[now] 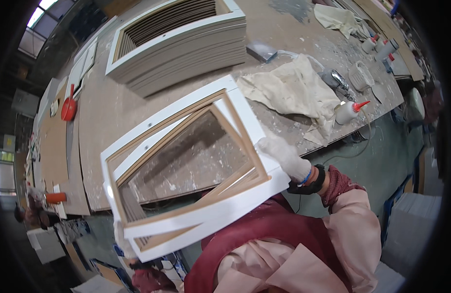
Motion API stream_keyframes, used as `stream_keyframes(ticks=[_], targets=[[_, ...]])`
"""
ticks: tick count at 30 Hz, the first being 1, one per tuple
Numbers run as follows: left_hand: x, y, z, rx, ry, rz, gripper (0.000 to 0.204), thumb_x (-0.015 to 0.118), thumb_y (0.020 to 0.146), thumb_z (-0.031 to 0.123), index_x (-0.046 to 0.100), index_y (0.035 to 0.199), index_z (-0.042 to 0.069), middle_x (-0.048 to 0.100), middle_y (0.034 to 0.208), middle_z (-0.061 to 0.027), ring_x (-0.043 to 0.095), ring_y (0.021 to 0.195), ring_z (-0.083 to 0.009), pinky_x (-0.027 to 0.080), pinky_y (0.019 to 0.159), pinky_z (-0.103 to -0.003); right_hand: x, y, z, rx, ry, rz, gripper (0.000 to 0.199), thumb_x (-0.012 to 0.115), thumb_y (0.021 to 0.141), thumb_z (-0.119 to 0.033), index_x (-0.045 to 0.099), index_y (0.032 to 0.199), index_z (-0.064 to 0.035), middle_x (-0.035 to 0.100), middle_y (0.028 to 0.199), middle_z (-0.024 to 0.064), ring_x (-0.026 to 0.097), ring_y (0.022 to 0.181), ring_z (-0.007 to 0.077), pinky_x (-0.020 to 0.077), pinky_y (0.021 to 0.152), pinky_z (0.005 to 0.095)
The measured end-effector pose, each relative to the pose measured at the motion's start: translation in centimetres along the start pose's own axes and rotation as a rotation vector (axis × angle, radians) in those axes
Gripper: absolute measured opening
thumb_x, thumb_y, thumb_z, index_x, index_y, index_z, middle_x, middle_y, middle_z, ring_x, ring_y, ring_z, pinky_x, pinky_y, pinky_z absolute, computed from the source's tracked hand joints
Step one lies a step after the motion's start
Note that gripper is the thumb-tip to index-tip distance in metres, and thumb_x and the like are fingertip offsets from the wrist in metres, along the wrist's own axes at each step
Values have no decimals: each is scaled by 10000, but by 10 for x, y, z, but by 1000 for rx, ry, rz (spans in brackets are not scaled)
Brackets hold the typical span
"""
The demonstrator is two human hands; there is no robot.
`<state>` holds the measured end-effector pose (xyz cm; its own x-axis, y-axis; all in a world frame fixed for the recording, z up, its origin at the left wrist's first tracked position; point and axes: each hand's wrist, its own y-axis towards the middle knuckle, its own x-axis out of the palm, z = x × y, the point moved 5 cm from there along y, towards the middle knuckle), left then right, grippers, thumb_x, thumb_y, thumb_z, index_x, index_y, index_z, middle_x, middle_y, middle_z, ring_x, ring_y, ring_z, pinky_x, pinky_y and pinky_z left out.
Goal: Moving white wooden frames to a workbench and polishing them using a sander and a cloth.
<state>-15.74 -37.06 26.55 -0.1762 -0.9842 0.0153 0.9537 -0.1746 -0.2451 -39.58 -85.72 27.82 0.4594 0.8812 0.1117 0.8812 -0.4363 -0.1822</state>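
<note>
My gloved right hand (284, 155) and left hand (122, 239) each clamp a side of 2 stacked white frames (186, 171) held over the near table (103, 122) edge; the upper sits skewed and could, I judge, slide off.
</note>
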Motion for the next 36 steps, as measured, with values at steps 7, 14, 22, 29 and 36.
stream_keyframes(ticks=[7, 14, 22, 29, 36], targets=[[26, 53, -74, 154, 346, -272, 425, 472, 1018, 205, 463, 1357, -51, 561, 1278, -123, 558, 1147, -172, 455, 988, -299, -38, -25, 55, 98, 230, 179, 564, 520, 988, -333, 409, 1420, 13, 506, 1349, 78, 497, 1202, 150, 395, 1030, 298], [140, 57, -34, -79, 55, -361, 528, 525, 990, 287, 403, 1411, -7, 523, 1307, -98, 544, 1139, -164, 448, 964, -293, -112, -2, 110, 36, 328, 240, 524, 522, 990, -329, 438, 1386, 4, 555, 1274, 82, 550, 1133, 174, 446, 971, 311], [153, 99, -4, 122, -8, -543, 573, 525, 969, 220, 338, 1462, -7, 462, 1380, -117, 477, 1224, -194, 371, 1053, -318, -67, 5, 52, 35, 39, 237, 482, 581, 967, -312, 516, 1313, 17, 611, 1156, 59, 595, 1001, 130, 500, 881, 282], [121, 83, -24, 79, 457, -571, 662, 543, 960, 279, 284, 1476, -46, 383, 1468, -152, 384, 1329, -234, 293, 1105, -340, -83, 3, 73, -55, -469, 159, 755, 530, 949, -427, 221, 1513, -31, 433, 1438, 203, 445, 1294, 279, 339, 1083, 345], [143, 53, -21, 200, 596, -421, 670, 513, 947, 186, 212, 1491, -65, 314, 1495, -208, 365, 1347, -263, 284, 1112, -345, -72, -5, 68, -35, -475, 302, 950, 522, 886, -582, 107, 1519, -8, 522, 1303, 298, 579, 1126, 374, 445, 930, 384]])
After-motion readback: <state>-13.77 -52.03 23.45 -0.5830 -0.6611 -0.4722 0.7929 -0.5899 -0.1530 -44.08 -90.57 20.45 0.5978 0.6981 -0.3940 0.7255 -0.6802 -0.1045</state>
